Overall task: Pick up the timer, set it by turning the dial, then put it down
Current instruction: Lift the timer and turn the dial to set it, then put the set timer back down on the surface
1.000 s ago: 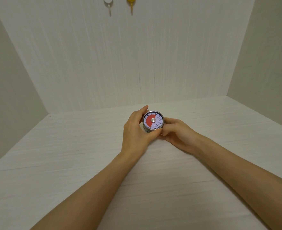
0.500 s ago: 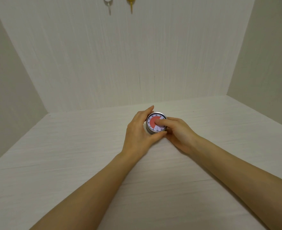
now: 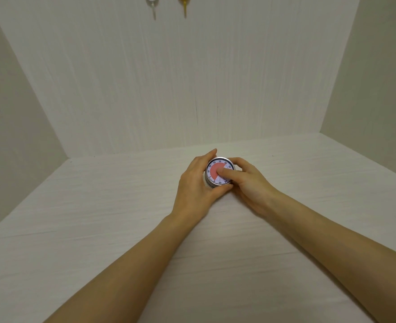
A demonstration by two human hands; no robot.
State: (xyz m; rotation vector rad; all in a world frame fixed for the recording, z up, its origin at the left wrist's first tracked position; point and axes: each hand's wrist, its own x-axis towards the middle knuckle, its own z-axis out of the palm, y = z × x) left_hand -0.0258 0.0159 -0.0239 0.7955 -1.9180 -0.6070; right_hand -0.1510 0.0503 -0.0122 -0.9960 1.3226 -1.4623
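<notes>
Two hands on a timer near the far edge of the table

The left hand [image 3: 195, 183] wraps its grip around the side of the round timer [image 3: 215, 172], face tilted up; the right hand [image 3: 247, 183] pinches the dial at its centre, thumb over the red wedge. Whether the timer touches the table [image 3: 99, 206] is unclear.

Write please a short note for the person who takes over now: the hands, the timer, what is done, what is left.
Left hand: shut around the timer's side, holding it.
Right hand: its fingers pinch the centre dial.
Timer: face up, over the table. Red sector runs from about 0 to 30.
Done: pick-up; setting is under way.
Left: finish the dial, put the timer down, let go.
</notes>
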